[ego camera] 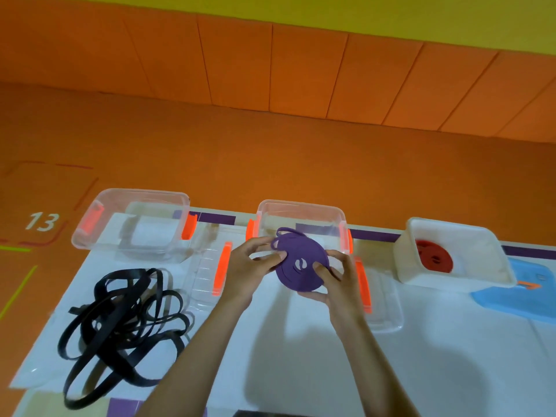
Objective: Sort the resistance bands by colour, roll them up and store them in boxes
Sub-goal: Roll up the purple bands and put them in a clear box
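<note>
Left hand (255,266), right hand (337,278), fingers pinching rolled purple band (301,266) between them

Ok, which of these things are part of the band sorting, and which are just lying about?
Job:
purple band coil held by left hand and right hand
black bands
red coil
left box
middle box
white box

Lying about:
blue lid
two clear lids

Wall: orange padded panels (301,61) divided by dark vertical seams, under a yellow-green band (391,13) along the top.
Floor: orange matting (270,164) marked with a white number 13 (41,221), dashed red outlines and yellow-green lines.
Foreground surface: white sheet (451,356) with purple strips.
Light: even, with soft shadows.
</note>
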`<state>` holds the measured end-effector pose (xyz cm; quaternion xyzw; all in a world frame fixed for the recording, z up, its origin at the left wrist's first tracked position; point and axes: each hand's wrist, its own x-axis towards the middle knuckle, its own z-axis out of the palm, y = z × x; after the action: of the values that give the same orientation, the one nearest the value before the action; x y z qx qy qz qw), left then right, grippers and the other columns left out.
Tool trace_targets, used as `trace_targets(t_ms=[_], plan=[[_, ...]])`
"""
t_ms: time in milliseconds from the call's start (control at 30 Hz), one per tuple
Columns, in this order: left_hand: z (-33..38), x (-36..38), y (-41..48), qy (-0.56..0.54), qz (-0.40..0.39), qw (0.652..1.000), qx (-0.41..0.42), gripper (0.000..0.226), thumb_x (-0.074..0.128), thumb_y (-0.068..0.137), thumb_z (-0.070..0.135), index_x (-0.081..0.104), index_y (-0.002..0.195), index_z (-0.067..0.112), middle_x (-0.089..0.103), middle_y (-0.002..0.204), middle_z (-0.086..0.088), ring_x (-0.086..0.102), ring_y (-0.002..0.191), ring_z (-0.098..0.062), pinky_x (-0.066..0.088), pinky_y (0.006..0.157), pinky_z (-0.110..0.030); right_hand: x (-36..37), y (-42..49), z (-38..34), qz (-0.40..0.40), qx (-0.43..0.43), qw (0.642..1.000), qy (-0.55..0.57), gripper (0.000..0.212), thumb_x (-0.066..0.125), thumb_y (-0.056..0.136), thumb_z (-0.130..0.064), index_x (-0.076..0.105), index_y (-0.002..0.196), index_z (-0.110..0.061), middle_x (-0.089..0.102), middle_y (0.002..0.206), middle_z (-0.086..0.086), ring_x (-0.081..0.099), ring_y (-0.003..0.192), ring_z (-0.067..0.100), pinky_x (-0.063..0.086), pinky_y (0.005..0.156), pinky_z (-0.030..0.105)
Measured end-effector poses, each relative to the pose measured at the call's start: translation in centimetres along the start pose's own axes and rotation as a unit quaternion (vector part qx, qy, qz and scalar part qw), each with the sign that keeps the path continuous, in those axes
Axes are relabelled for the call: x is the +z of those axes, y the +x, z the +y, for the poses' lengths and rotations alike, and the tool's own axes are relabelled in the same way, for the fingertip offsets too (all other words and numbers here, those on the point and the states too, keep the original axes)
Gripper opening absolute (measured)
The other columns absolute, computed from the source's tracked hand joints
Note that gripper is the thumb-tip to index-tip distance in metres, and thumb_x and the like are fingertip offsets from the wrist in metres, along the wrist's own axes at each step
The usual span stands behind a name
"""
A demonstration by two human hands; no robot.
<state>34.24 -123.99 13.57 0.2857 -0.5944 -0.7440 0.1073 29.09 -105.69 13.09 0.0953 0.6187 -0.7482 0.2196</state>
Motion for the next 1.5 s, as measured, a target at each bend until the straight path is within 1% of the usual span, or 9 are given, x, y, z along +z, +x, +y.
trace_targets(t_ms=[267,433,533,667,767,1133,1200,1300,1500], plan=[[-1.3,1.1,7.6,-0.001,0.041,0.998,-0.038,0.032,0.082,0.082,-0.009,0.074,0.11,0.004,0.074,0.112,-0.024,0.075,0.1,-0.042,0.065,0.081,-0.05,2.2,7.8,-0.5,0.034,0.052,0.994,-0.087,0.04,0.075,0.091,0.0,0.055,0.125,-0.008,0.064,0.126,0.017,0.066,0.115,0.035,0.065,0.072,0.058],[-4.3,2.9,12.9,0.071,0.092,0.991,-0.068,0.029,0.084,0.079,-0.009,0.072,0.093,0.013,0.073,0.097,-0.017,0.073,0.091,-0.039,0.065,0.071,-0.044,2.0,14.3,1.2,0.052,0.029,0.975,-0.214,0.029,0.077,0.089,-0.003,0.061,0.113,-0.009,0.068,0.118,0.015,0.067,0.103,0.028,0.062,0.064,0.035],[-6.3,3.5,15.3,0.117,0.112,0.983,-0.086,0.025,0.085,0.078,-0.008,0.072,0.098,0.0,0.076,0.099,-0.022,0.073,0.094,-0.045,0.062,0.083,-0.057,1.7,17.6,2.7,0.04,0.045,0.958,-0.279,0.028,0.077,0.085,0.0,0.066,0.11,0.0,0.073,0.108,0.017,0.069,0.093,0.026,0.05,0.056,0.017],[-8.2,4.9,18.0,0.18,0.11,0.971,-0.11,0.025,0.082,0.078,-0.008,0.072,0.101,-0.004,0.079,0.1,-0.02,0.075,0.098,-0.038,0.061,0.091,-0.052,0.9,21.0,4.6,0.034,0.092,0.946,-0.308,0.027,0.077,0.083,-0.003,0.067,0.108,0.0,0.073,0.104,0.019,0.071,0.098,0.037,0.062,0.073,0.041],[-9.2,5.7,19.5,0.253,0.101,0.956,-0.106,0.024,0.077,0.079,-0.007,0.075,0.102,-0.002,0.079,0.101,-0.019,0.074,0.1,-0.036,0.058,0.089,-0.041,0.1,22.5,5.7,0.026,0.143,0.933,-0.328,0.026,0.075,0.083,-0.007,0.065,0.106,-0.005,0.071,0.102,0.015,0.073,0.091,0.032,0.066,0.066,0.05],[-12.0,7.1,22.5,0.349,0.088,0.916,-0.176,0.034,0.064,0.092,-0.001,0.067,0.125,0.005,0.072,0.118,-0.013,0.067,0.112,-0.031,0.045,0.082,-0.024,-0.4,25.9,7.8,0.002,0.186,0.9,-0.393,0.017,0.073,0.086,-0.008,0.06,0.095,-0.014,0.067,0.093,0.013,0.069,0.084,0.03,0.065,0.08,0.053],[-12.1,7.4,22.6,0.362,0.087,0.912,-0.171,0.036,0.063,0.092,-0.002,0.065,0.127,0.005,0.07,0.12,-0.015,0.066,0.112,-0.032,0.051,0.085,-0.028,-0.6,26.2,8.0,-0.002,0.18,0.892,-0.414,0.018,0.072,0.089,-0.013,0.06,0.102,-0.013,0.066,0.095,0.01,0.066,0.085,0.027,0.064,0.083,0.046],[-12.2,7.5,22.8,0.388,0.072,0.904,-0.166,0.039,0.063,0.093,0.001,0.06,0.132,0.006,0.068,0.124,-0.017,0.065,0.112,-0.033,0.056,0.091,-0.037,-0.4,26.2,8.0,-0.006,0.171,0.88,-0.442,0.027,0.07,0.092,-0.019,0.065,0.114,-0.006,0.07,0.103,0.012,0.062,0.081,0.024,0.051,0.062,0.025],[-11.4,7.1,22.4,0.415,0.016,0.898,-0.147,0.035,0.058,0.095,0.0,0.058,0.13,0.008,0.071,0.118,-0.014,0.067,0.106,-0.03,0.048,0.077,-0.029,0.2,25.3,6.5,-0.04,0.17,0.822,-0.542,0.042,0.064,0.095,-0.032,0.063,0.127,-0.006,0.054,0.129,0.017,0.058,0.115,0.04,0.047,0.087,0.038]])
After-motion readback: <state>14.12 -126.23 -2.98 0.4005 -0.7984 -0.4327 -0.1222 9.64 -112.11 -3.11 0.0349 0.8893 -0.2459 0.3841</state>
